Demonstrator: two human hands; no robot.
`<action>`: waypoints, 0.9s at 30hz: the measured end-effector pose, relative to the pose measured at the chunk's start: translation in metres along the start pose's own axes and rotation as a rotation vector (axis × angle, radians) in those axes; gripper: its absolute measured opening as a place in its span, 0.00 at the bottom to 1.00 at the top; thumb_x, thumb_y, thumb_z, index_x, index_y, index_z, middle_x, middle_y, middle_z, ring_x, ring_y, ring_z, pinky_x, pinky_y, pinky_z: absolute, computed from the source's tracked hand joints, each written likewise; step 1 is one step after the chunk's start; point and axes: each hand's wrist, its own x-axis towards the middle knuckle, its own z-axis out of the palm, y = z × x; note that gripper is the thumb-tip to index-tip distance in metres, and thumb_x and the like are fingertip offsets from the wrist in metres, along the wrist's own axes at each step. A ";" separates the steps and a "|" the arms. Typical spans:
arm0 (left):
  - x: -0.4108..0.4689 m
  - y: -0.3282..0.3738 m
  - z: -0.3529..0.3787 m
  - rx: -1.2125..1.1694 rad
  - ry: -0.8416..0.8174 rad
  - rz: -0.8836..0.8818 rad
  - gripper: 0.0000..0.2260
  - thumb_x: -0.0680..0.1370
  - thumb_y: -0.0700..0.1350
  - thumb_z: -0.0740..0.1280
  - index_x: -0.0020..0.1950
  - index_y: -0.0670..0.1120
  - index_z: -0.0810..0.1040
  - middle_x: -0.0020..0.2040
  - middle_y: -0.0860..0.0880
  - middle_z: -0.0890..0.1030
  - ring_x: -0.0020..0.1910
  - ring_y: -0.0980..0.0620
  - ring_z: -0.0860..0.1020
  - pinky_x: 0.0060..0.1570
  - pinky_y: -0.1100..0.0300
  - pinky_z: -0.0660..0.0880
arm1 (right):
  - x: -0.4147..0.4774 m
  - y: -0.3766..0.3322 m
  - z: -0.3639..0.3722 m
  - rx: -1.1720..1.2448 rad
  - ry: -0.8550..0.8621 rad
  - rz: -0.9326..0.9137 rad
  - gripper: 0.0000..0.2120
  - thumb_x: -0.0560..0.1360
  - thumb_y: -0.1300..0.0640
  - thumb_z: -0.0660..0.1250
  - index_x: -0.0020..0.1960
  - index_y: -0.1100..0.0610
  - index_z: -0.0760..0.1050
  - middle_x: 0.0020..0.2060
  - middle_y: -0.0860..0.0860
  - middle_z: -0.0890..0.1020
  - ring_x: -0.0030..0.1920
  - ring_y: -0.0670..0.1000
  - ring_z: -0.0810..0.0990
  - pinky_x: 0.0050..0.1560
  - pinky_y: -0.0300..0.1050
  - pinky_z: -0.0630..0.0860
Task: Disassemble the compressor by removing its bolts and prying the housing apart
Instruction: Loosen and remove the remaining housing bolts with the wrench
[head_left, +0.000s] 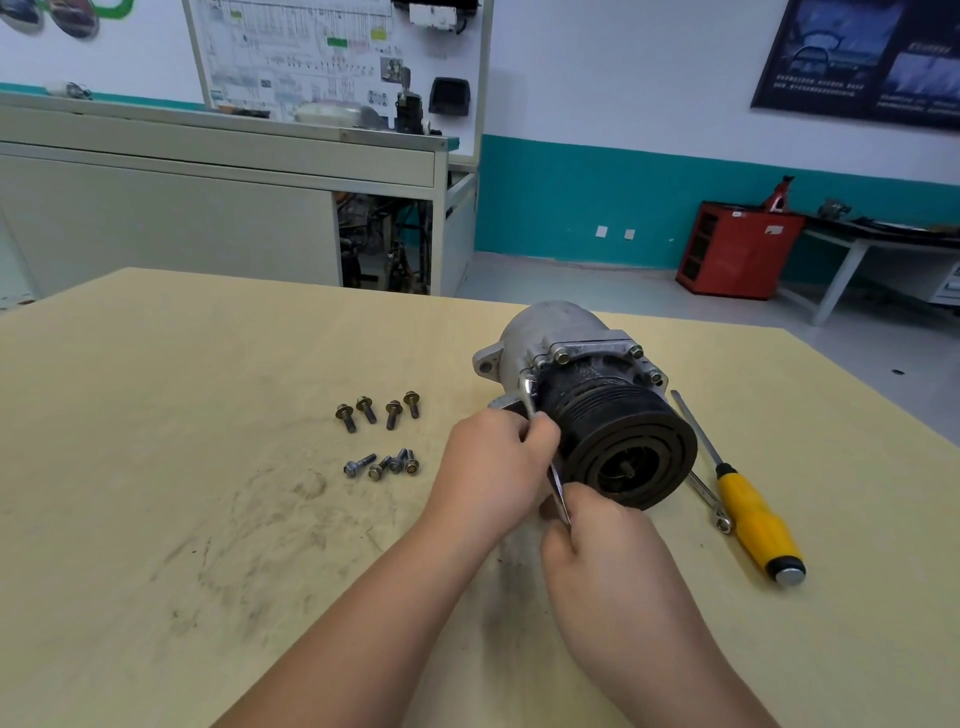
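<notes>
While the wrench is hooked onto a bolt at 9 o'clock on the compressor flange, slipping looks like the main risk to me. Nothing clamps the compressor. It just lies on the worktop, pulley facing the camera, so a hard pull could roll it or round off the bolt head.

The left hand is curled round the shank up near the head, and the right hand grips the lower end. Eight loose bolts sit at 9 o'clock of the compressor, with a screwdriver at 4 o'clock.

Can't tell how well the wrench seats on the bolt, since the fingers and pulley hide it. The flange's underside is out of view too.
</notes>
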 end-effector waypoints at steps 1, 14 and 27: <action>0.001 0.000 -0.002 -0.001 0.010 -0.001 0.24 0.78 0.45 0.60 0.24 0.45 0.57 0.16 0.49 0.59 0.20 0.52 0.62 0.22 0.62 0.60 | 0.000 -0.001 -0.001 -0.049 0.020 -0.024 0.07 0.77 0.57 0.55 0.42 0.54 0.69 0.36 0.49 0.74 0.36 0.50 0.73 0.33 0.44 0.67; -0.004 0.005 0.003 -0.027 0.023 0.023 0.25 0.78 0.49 0.63 0.23 0.46 0.59 0.16 0.50 0.59 0.21 0.52 0.61 0.23 0.63 0.60 | -0.007 -0.002 -0.009 0.630 -0.147 0.188 0.14 0.76 0.63 0.58 0.32 0.57 0.67 0.21 0.48 0.64 0.21 0.45 0.60 0.25 0.38 0.58; -0.001 0.001 0.005 -0.008 0.005 -0.002 0.25 0.78 0.49 0.63 0.23 0.46 0.58 0.16 0.50 0.59 0.21 0.52 0.61 0.23 0.62 0.59 | -0.006 -0.001 0.002 0.662 -0.137 0.187 0.19 0.76 0.63 0.58 0.27 0.52 0.66 0.20 0.47 0.64 0.22 0.45 0.60 0.26 0.40 0.57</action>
